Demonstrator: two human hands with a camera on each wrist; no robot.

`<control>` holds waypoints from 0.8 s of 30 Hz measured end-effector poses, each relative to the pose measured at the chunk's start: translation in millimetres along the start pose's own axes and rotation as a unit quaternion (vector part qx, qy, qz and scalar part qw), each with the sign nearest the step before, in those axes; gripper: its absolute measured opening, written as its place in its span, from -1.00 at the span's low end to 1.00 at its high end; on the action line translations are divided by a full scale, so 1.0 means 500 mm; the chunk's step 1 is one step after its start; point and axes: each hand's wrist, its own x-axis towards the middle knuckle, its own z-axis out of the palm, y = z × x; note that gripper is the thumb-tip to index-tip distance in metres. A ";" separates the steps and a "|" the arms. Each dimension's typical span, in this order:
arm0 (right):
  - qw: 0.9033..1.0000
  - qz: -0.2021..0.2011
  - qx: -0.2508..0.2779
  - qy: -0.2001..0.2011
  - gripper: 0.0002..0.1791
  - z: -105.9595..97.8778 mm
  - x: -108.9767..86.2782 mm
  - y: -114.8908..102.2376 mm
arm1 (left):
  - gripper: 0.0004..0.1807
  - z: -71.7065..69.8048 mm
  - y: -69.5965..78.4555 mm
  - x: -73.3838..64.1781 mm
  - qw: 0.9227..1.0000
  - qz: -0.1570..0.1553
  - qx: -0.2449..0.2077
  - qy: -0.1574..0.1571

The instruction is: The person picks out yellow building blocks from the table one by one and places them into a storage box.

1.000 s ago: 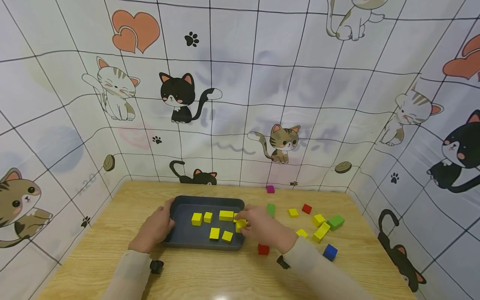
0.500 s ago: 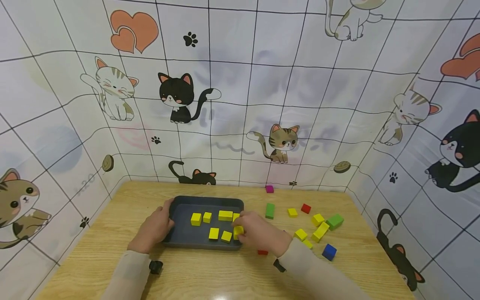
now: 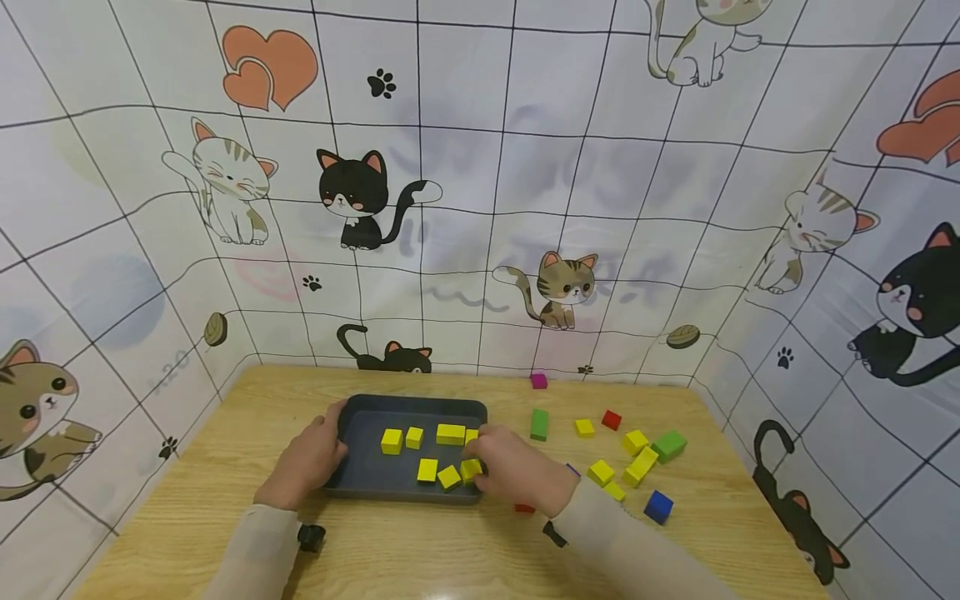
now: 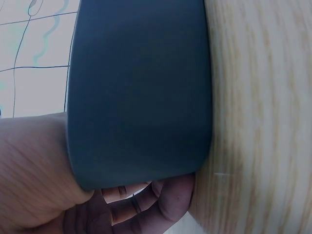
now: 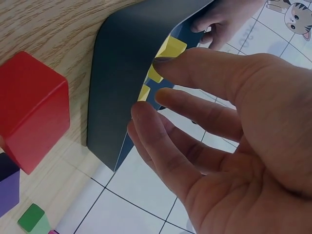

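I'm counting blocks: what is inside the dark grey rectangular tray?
Seven yellow cuboid blocks show; the right hand partly covers the right end of the tray, so anything beneath is hidden.

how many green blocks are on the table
2: one green block to the right of the tray, another green block farther right, beside a yellow block. The right hand may hide more.

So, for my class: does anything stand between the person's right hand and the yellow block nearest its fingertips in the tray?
Nothing visible does: the right hand already reaches over the right wall of the tray, right up to the yellow block.
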 end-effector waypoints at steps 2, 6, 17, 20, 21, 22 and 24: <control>1.000 0.003 0.007 0.002 -0.57 -0.002 -0.002 0.000 | -0.18 0.000 -0.001 0.001 1.000 0.002 0.002 0.002; 1.000 0.019 0.024 0.006 -0.57 -0.002 -0.007 0.003 | -0.18 0.000 0.002 0.002 1.000 0.001 0.004 0.000; 0.995 0.078 0.056 0.040 -0.56 -0.013 -0.048 0.048 | -0.16 0.003 0.002 0.005 1.000 -0.006 -0.003 -0.007; 0.992 0.101 0.059 0.050 -0.54 -0.019 -0.070 0.067 | -0.16 0.004 0.002 0.005 1.000 -0.009 -0.004 -0.009; 0.991 0.108 0.057 0.055 -0.54 -0.020 -0.078 0.074 | -0.16 0.004 0.001 0.005 1.000 -0.010 -0.003 -0.009; 0.990 0.117 0.057 0.058 -0.53 -0.022 -0.086 0.081 | -0.16 0.003 0.002 0.004 1.000 -0.010 -0.002 -0.009; 0.987 0.132 0.062 0.064 -0.52 -0.029 -0.102 0.095 | -0.17 0.001 0.003 0.003 1.000 -0.008 -0.001 -0.008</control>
